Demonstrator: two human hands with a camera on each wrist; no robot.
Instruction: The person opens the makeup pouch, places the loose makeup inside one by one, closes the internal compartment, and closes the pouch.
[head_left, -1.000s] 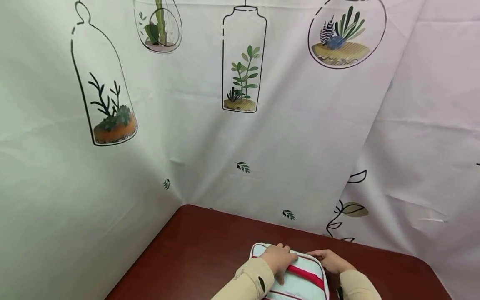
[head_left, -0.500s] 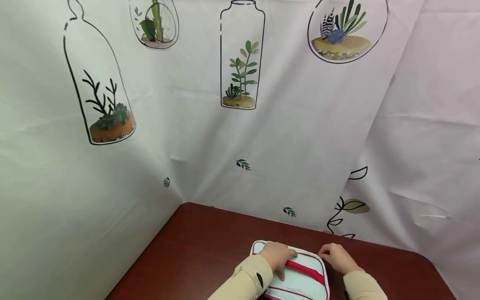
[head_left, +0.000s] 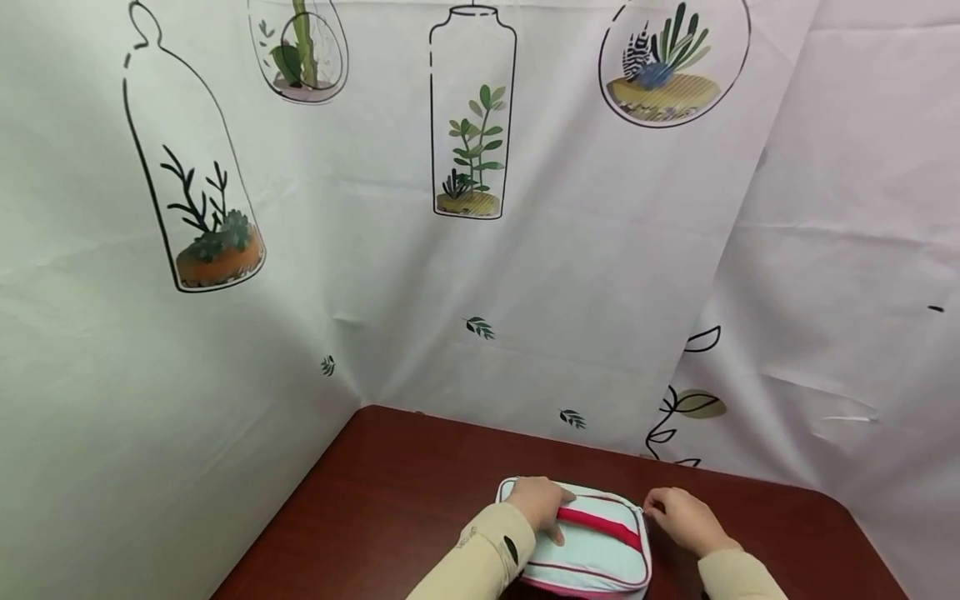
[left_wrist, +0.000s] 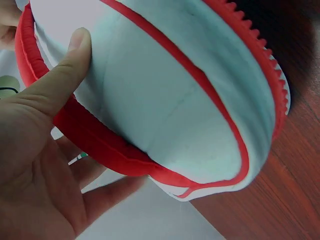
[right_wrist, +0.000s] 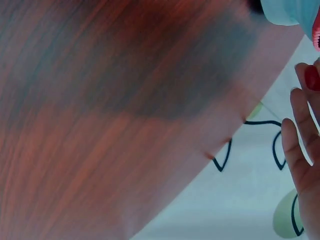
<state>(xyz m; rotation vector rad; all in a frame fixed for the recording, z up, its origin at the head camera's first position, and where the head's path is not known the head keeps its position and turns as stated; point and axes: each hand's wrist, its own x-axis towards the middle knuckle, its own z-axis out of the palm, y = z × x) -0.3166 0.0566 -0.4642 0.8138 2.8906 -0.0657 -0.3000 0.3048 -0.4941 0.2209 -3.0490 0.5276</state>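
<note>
A pale blue zippered bag (head_left: 585,552) with red piping lies on the table, its red carry handle (head_left: 603,525) running across the top. My left hand (head_left: 536,502) rests on the bag with thumb and fingers spread to either side of the handle. In the left wrist view the thumb lies straight on the pale fabric, and the other fingertips are hidden behind the handle. At the bag's far right corner, my right hand (head_left: 686,521) pinches a small red zipper pull (right_wrist: 312,78). A red toothed zipper edge (left_wrist: 260,42) runs along the bag's side.
The dark red-brown wooden table (head_left: 420,492) extends around the bag. White cloth (head_left: 585,275) with printed plants in jars hangs behind and to the left, meeting the table's back edge.
My right hand has moved from the bag's far edge rightward to its far right corner. The left hand stays on top beside the handle. The head view has shifted slightly.
</note>
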